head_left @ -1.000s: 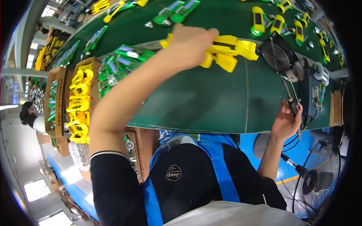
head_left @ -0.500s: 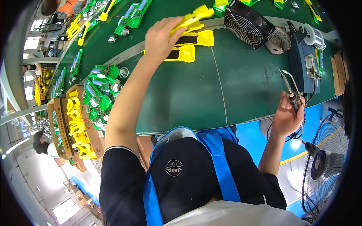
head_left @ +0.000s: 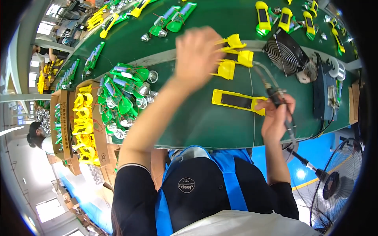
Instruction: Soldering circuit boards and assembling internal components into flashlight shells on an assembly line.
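Note:
My right hand point(head_left: 275, 118) grips a soldering iron point(head_left: 273, 91) with a bent metal tube alongside it. The iron tilts up and left, and its tip end is blurred. Beneath these fingers lies the right end of a yellow lamp housing point(head_left: 220, 97) with a dark rectangular panel point(head_left: 236, 100). My left hand point(head_left: 197, 57), smeared by motion, is at a group of similar yellow housings point(head_left: 245, 58) near the bench's raised strip. Its fingers are too blurred to show whether they grip or only touch one.
Green lamp assemblies with silver reflectors point(head_left: 122, 104) are heaped on the left, beside a carton of yellow parts point(head_left: 84, 129). A black fan point(head_left: 281, 55) and a solder spool point(head_left: 337, 70) stand at right. A floor fan point(head_left: 330, 185) is beyond the bench edge point(head_left: 311, 138).
The view has shifted. A yellow housing now lies flat near the bench middle. My right hand has brought the soldering iron leftward over it; my left hand no longer holds a housing aloft.

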Motion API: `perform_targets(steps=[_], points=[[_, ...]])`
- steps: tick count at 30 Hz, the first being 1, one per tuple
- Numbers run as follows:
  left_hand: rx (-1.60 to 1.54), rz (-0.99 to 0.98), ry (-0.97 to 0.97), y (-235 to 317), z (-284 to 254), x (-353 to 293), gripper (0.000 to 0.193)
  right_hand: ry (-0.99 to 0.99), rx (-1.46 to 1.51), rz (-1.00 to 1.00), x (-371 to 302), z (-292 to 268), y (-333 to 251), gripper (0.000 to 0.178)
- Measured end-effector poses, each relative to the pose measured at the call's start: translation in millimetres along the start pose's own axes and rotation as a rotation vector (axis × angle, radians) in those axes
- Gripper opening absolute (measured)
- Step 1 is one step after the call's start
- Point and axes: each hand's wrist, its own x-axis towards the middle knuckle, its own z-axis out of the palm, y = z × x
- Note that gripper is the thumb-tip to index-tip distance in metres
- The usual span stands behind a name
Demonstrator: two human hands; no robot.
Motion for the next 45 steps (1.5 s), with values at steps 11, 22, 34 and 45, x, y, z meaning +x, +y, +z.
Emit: perform_targets(steps=[11,22,34,45], points=[[0.522,-0.314,-0.4,-137.0,70.7,70.1,0.053,-0.09,0.083,0.124,18.2,30.7,27.8,0.032],[-0.111,-0.44,-0.437,-71.4,-64.6,17.5,0.042,-0.154,0.212,0.023,41.6,53.7,40.9,0.028],[-1.576,-1.381,-0.421,87.3,-77.9,-97.5,0.066,-0.181,-0.054,-0.307,16.3,-45.2,-15.2,0.032],[-0.801,-0.173,-0.291,77.6,-23.2,-73.8,0.024,-0.099,0.153,0.233,-33.1,-71.0,-12.4,0.024]])
